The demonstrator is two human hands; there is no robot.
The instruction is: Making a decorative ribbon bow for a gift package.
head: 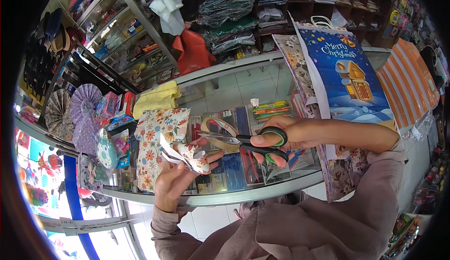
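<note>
Curled strips of floral wrapping paper (198, 160), white on the reverse, rest in my left hand (182, 172), pinched between thumb and fingers. My right hand (272, 140) has its thumb and fingers through the black-and-green handles of a pair of scissors (242, 142). The blades point left towards the paper, slightly apart, and do not appear to cut it. Behind the scissors a roll of tape (220, 133) is on the glass counter (225, 84). A flat item covered in the same floral paper (151, 144) lies left of my left hand.
Purple fan-folded wrapping (85, 119), a yellow cloth (156, 100) and small boxes (121, 109) crowd the left. A Christmas paper bag (346, 73) and an orange-striped bag (409, 84) stand at the right. Pens (270, 110) show near a small paper scrap (254, 102). Shelves hold packed clothes (226, 8).
</note>
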